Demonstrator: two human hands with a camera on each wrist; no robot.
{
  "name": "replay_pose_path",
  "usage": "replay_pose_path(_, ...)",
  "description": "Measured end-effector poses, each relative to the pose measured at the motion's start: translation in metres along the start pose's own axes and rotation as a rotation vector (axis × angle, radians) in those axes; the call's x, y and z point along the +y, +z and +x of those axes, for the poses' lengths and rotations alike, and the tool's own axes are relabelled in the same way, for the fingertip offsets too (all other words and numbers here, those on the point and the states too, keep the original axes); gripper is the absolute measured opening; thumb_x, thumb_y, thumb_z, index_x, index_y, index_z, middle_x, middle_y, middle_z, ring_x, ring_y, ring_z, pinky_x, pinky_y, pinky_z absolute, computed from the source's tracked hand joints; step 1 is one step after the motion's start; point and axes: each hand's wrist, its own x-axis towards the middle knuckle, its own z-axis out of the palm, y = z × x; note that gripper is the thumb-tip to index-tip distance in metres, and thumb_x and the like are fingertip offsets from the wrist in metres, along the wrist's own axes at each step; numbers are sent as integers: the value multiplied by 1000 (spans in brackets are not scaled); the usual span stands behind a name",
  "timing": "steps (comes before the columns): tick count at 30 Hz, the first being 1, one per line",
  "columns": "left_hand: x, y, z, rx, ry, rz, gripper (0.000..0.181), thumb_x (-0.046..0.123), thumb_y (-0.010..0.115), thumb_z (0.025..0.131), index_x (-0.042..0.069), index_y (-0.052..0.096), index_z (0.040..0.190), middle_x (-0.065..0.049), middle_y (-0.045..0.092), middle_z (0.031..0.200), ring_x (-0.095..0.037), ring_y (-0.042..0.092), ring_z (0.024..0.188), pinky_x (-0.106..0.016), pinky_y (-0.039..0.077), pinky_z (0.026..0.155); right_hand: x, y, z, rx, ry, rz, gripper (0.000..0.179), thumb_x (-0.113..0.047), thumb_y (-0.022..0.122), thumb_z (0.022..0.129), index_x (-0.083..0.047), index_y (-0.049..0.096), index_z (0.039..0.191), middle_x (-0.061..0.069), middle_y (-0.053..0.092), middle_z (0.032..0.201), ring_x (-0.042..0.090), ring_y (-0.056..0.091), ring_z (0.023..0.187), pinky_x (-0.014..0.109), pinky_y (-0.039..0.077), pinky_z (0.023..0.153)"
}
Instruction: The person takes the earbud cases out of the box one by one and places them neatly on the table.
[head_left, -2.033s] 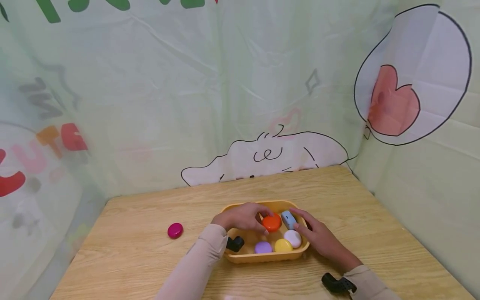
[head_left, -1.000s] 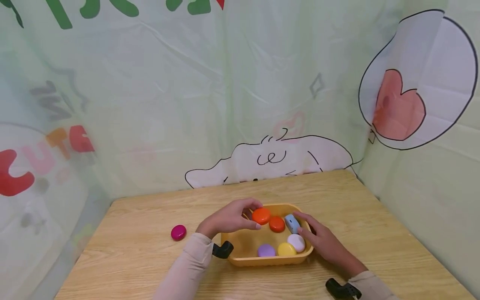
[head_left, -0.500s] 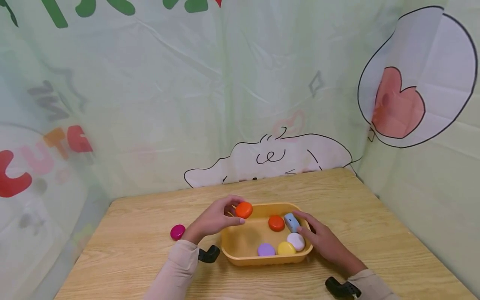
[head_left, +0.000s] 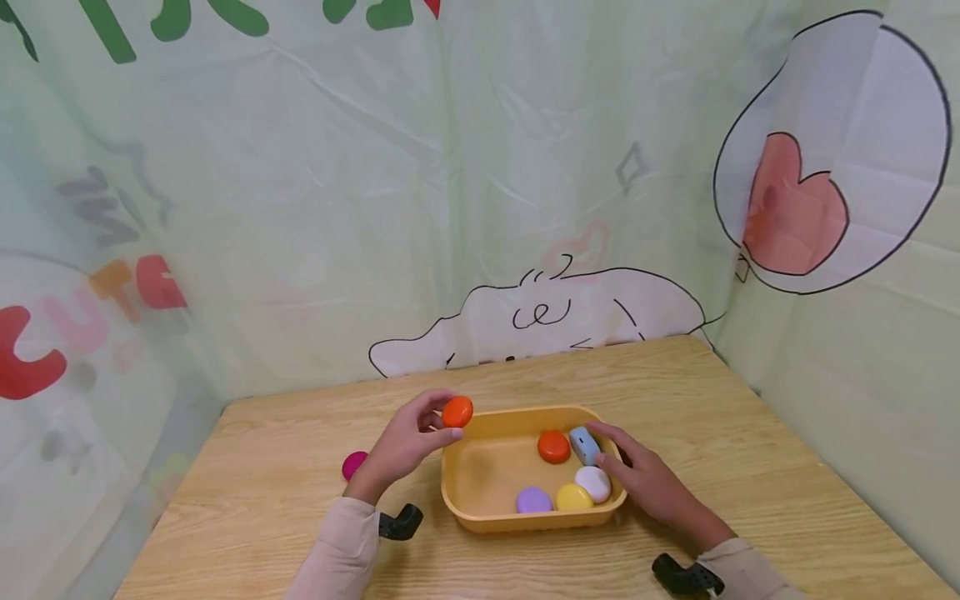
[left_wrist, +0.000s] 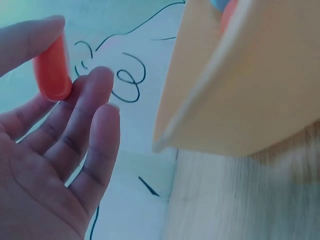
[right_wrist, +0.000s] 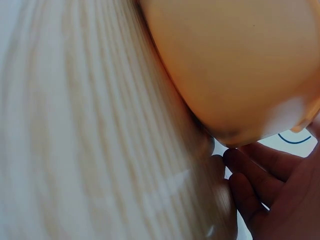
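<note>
L hand (head_left: 405, 440) pinches an orange disc (head_left: 457, 412) btwn thumb & fingers, by far L corner of the tray (head_left: 487, 475); R hand (head_left: 645, 479) grips tray's R end, thumb over rim. In tray: 2nd orange disc (head_left: 553, 447), blue block (head_left: 584, 446), white disc (head_left: 593, 483), yellow disc (head_left: 573, 497), purple disc (head_left: 534, 500). Magenta disc (head_left: 354, 463) on table (head_left: 247, 500), L of tray.

In the head view, the left hand (head_left: 401, 446) partly hides the magenta disc (head_left: 353, 464).
</note>
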Motion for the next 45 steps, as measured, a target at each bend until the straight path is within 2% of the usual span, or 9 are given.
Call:
replay_pose_path(5, -8, -3, -14, 80, -55, -7, 52, 27, 78, 89, 17, 58, 136, -2, 66, 118, -24, 62, 93, -36, 53, 81, 0, 1, 0, -6, 2, -9, 54, -39, 52, 105, -17, 40, 153, 19, 33, 158, 45, 27, 145, 65, 25, 110)
replay_pose_path(9, -15, -5, -26, 148, -93, -48, 52, 25, 80, 88, 16, 58, 134, -4, 65, 117, -25, 62, 93, -34, 53, 82, 1, 2, 0, -7, 6, -14, 55, -41, 51, 105, -17, 39, 153, 18, 33, 159, 44, 26, 145, 64, 25, 111)
replay_pose_path(18, -32, -3, -49, 271, -187, -69, 55, 34, 82, 85, 15, 60, 131, -4, 64, 115, -23, 60, 95, -29, 52, 80, 0, 3, 0, -8, -24, 1, 53, -36, 51, 106, -13, 40, 153, 19, 33, 158, 44, 25, 146, 64, 23, 111)
replay_pose_path(23, -39, 0, -56, 313, -205, -93, 54, 26, 82, 86, 9, 58, 132, -8, 63, 117, -25, 60, 94, -26, 53, 77, 0, 4, 0, -10, -31, 7, 52, -34, 51, 106, -13, 40, 152, 19, 33, 158, 45, 25, 146, 64, 23, 111)
replay_pose_path(27, -41, -3, -61, 327, -212, -62, 55, 30, 81, 86, 9, 58, 132, -8, 63, 117, -24, 60, 94, -26, 53, 78, -1, 4, 0, -7, -27, 9, 52, -33, 51, 106, -13, 40, 153, 19, 33, 158, 44, 25, 146, 64, 23, 111)
replay_pose_path(29, -41, -6, -64, 340, -223, -40, 57, 33, 82, 85, 11, 58, 132, -7, 63, 118, -24, 60, 95, -27, 52, 79, -2, 4, 0, -6, -19, 4, 52, -34, 51, 106, -13, 39, 153, 19, 32, 158, 44, 25, 146, 64, 23, 111)
replay_pose_path(37, -49, -27, -73, 414, -241, -6, 52, 22, 79, 89, 8, 57, 133, -9, 63, 121, -25, 60, 99, -24, 51, 83, -2, 2, 2, -6, -9, -37, 54, -38, 50, 106, -16, 38, 153, 20, 32, 159, 46, 27, 145, 64, 26, 109)
replay_pose_path(42, -50, -41, -81, 436, -257, 18, 55, 24, 77, 90, 7, 54, 137, -12, 63, 125, -25, 60, 102, -24, 50, 84, 1, 0, 3, -1, -24, -45, 54, -37, 50, 106, -15, 38, 153, 21, 32, 158, 46, 28, 144, 65, 27, 109)
replay_pose_path(45, -51, -49, -86, 452, -290, 45, 56, 27, 76, 91, 8, 52, 139, -12, 61, 127, -25, 59, 102, -25, 49, 83, 1, 0, 3, -4, -21, -41, 54, -37, 50, 106, -15, 38, 153, 21, 31, 158, 46, 27, 144, 65, 26, 109)
